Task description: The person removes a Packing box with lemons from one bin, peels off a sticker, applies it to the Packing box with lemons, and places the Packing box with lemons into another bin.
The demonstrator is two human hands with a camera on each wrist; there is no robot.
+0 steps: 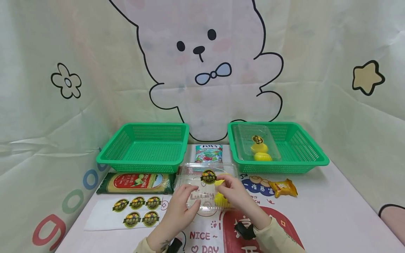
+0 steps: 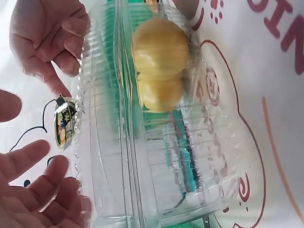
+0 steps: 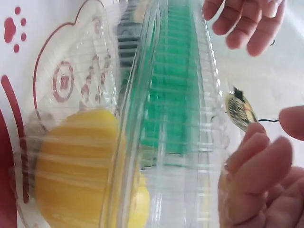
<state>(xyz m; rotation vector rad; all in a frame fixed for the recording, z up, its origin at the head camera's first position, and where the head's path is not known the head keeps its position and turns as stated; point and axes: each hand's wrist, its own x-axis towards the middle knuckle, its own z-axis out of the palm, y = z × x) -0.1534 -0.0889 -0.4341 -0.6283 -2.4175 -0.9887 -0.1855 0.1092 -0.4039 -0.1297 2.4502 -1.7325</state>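
Observation:
A clear plastic clamshell box (image 1: pixel 202 202), lid down, lies in front of me with yellow lemon-like fruits (image 2: pixel 161 57) inside. A round black-and-gold sticker (image 1: pixel 209 176) sits on top of its lid. My right hand (image 1: pixel 232 191) is at the sticker's right edge, and an outstretched fingertip touches it in the left wrist view. Over the box's left side is my left hand (image 1: pixel 181 207), fingers spread and relaxed, holding nothing. In the right wrist view the sticker (image 3: pixel 241 110) shows nearly edge-on between both hands.
A sheet (image 1: pixel 104 218) with several matching stickers lies left, below a green noodle-like packet (image 1: pixel 136 183). Behind are a left green basket (image 1: pixel 142 167), a candy bag (image 1: pixel 209 154), and a right green basket (image 1: pixel 281 167) holding another filled box (image 1: pixel 245 140). An orange-wrapped snack (image 1: pixel 283 188) lies right.

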